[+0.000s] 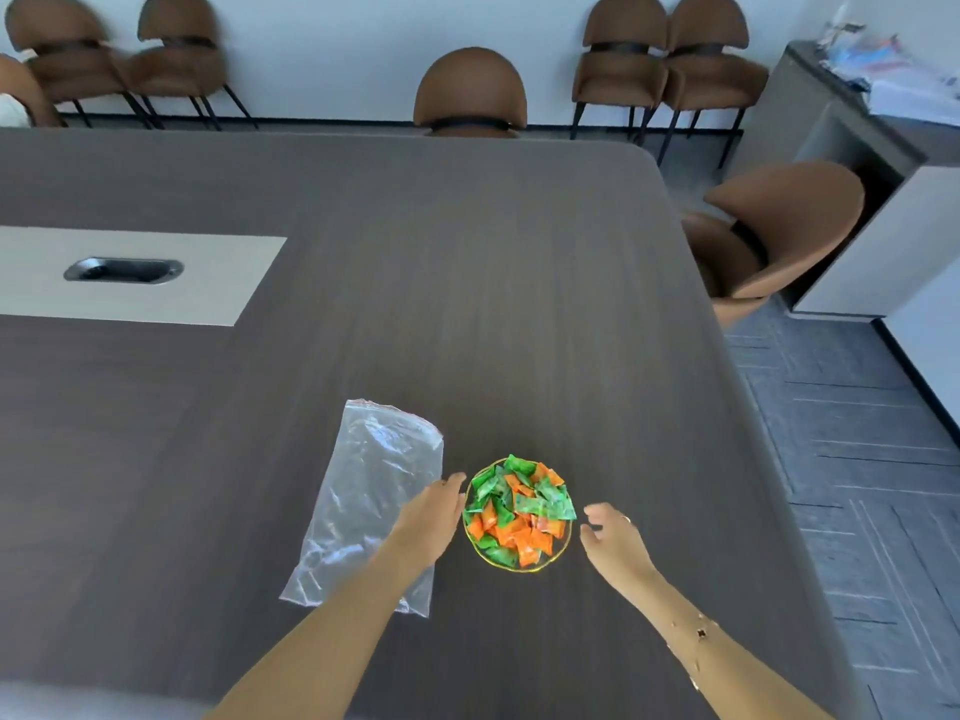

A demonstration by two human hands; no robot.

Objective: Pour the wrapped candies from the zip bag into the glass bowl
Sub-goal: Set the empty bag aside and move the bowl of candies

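A round glass bowl (551,561) stands on the dark table, heaped with green and orange wrapped candies (519,511). To its left lies a clear zip bag (363,491), flat and with no candies visible inside. My left hand (428,517) hovers at the bowl's left rim, fingers stretched out, its forearm crossing the bag's lower corner. My right hand (613,537) is just right of the bowl, fingers loosely spread, a ring on one finger. Neither hand holds anything.
The dark wooden table (467,304) has a pale inset panel with a cable opening (123,270) at the left. Brown chairs (470,93) line the far wall and the right side. The table's right edge lies close beside my right arm.
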